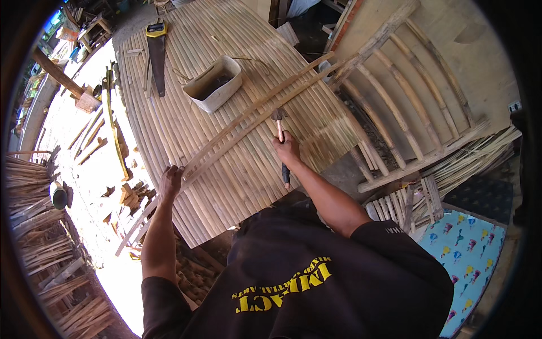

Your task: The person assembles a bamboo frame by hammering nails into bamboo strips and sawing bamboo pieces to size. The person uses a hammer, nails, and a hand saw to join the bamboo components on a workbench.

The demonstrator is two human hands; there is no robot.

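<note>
My right hand (287,148) grips a hammer (280,130) by its shaft, below the head. The dark grip end sticks out under my fist. Beneath the hammer lies a slatted bamboo panel (237,198). Two long flat wooden strips (248,125) cross the panel diagonally, from lower left to upper right. At the panel's left edge my left hand (171,182) is closed against the strips; whatever its fingertips pinch is too small to make out. The strips run on past this hand, over the panel's edge.
A cut-open pale plastic container (217,87) stands on the panel, with a handsaw (156,56) to its left. A curved bamboo frame (406,104) leans at the right. Bundled bamboo strips (471,161) lie there too. Offcuts (132,195) litter the sunlit ground at left.
</note>
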